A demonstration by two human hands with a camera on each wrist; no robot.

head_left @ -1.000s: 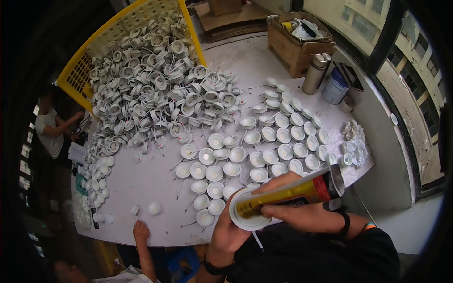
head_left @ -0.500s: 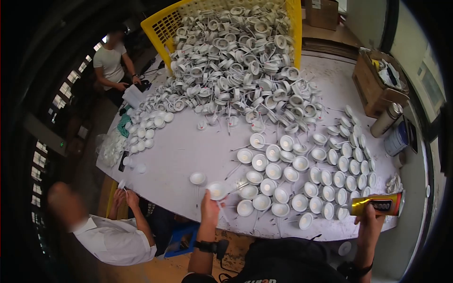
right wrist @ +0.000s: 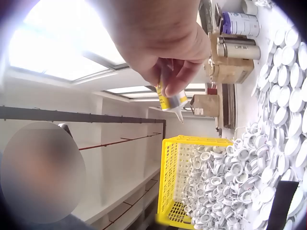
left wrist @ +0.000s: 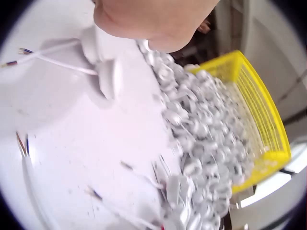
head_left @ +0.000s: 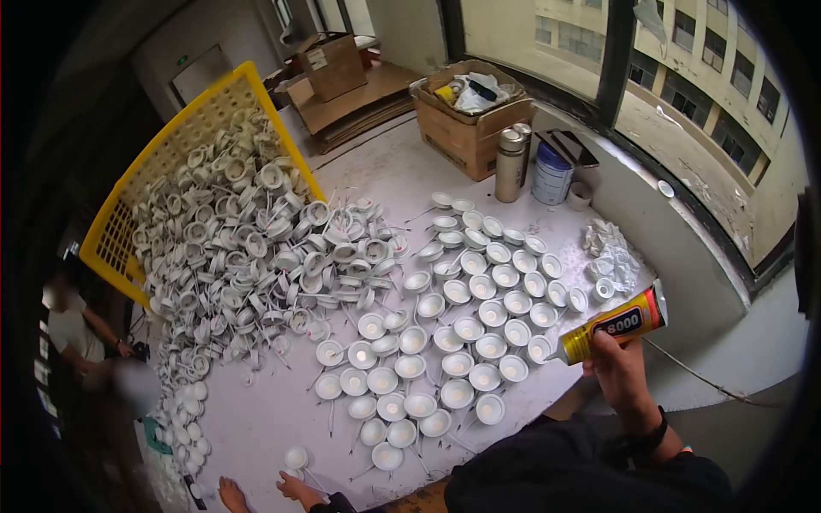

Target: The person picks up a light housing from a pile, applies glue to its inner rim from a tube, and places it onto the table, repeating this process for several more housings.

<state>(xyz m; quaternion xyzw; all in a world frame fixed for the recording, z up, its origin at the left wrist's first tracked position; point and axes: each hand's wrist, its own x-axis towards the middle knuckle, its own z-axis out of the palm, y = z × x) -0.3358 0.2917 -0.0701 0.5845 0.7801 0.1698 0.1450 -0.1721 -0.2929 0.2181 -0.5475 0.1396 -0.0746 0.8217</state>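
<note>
My right hand (head_left: 620,372) grips a yellow and black glue tube (head_left: 611,327) marked "8000", its nozzle pointing down-left over the right side of the rows of lamps (head_left: 492,346). In the right wrist view, the fingers (right wrist: 177,81) wrap the tube (right wrist: 171,102). At the front edge of the table my left hand (head_left: 297,489) is close beside a white round lamp (head_left: 296,458) with a cord. Two white lamps (left wrist: 111,79) stand close together below the left hand (left wrist: 153,21) in the left wrist view; its fingertips are hidden there.
A yellow crate (head_left: 111,235) spills a heap of white lamp housings (head_left: 248,231) across the table. Another person's hand (head_left: 231,494) is at the front edge. A cardboard box (head_left: 475,128), metal flask (head_left: 510,162) and blue-lidded can (head_left: 552,175) stand along the window side.
The glue tube was over a lamp in my left hand; the hands then parted. The left hand carried that lamp left to the table, and the right hand kept the tube. The head view turned right.
</note>
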